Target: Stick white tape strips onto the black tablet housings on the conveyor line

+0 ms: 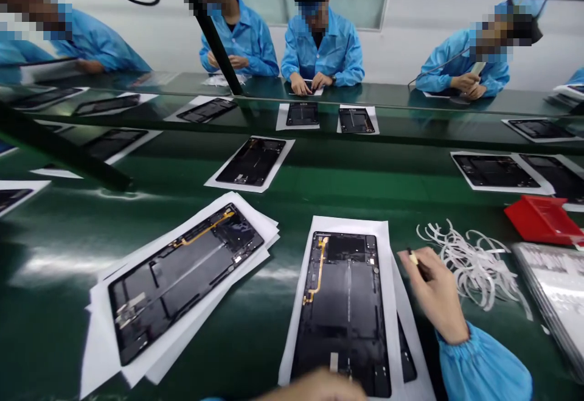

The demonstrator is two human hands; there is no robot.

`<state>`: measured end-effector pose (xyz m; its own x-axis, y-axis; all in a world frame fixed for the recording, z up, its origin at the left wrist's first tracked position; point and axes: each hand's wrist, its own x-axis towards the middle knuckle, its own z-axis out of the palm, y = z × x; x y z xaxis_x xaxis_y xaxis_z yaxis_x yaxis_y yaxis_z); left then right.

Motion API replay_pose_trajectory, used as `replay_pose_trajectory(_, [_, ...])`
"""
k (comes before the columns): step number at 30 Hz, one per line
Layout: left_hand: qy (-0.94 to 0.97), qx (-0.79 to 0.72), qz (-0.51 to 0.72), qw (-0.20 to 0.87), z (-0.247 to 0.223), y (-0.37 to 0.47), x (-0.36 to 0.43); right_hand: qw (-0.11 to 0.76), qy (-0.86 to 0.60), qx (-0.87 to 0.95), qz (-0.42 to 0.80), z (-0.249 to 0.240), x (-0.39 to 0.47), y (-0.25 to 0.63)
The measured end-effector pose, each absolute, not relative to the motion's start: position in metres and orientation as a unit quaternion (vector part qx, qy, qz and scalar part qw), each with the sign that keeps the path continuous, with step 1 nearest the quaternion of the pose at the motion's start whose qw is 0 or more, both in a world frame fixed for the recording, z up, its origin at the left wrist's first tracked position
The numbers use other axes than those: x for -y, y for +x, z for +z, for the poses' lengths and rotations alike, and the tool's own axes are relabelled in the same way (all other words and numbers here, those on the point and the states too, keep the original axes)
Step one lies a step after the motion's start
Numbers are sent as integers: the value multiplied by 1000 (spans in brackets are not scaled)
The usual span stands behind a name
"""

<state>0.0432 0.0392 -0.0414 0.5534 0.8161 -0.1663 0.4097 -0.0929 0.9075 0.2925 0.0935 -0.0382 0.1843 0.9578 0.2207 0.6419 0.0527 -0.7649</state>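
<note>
The left hand [322,386] showed as a blur at the bottom edge, over the lower end of the near panel [337,310]; whether its fingers were apart or together, or touching the panel, could not be told. That panel, black with an orange cable [320,270] along its upper left side, lay on a white sheet [351,224] on the green table [219,358]. A second panel [407,352] showed partly from under the sheet's right side.

Just right of the sheet, the right hand [433,291] pinched a small piece [413,257], dark and cream, between thumb and fingers, its blue sleeve [483,364] gathered at the wrist. To the left, a tilted panel [182,285] rested on several fanned sheets [103,346], its own orange cable near the top edge.

Beyond the right hand lay a tangle of white strips [477,267], with a stack of clear trays [559,285] at the right edge and a red bin [542,218] behind it. Farther off, another panel [250,162] sat on its sheet near the middle, and more lay to both sides. At the far side, co-workers [322,48] in blue jackets bent over handwork.
</note>
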Motion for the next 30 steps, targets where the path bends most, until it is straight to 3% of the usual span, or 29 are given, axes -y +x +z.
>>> replay_pose_trajectory(6, [783,-434,228,383,-32,82,-144,500,-620,506,331,-54,-92,274])
replay_pose_trajectory(10, [805,-417,217,362,-44,99,-164,542,-580,452,406,-72,-91,266])
replay_pose_trajectory(23, [815,-446,183,322,-54,86,-148,515,-631,439,378,-78,-92,267])
replay_pose_trajectory(30, [809,-464,181,313,-56,91,-151,545,-639,417,346,-68,-99,261])
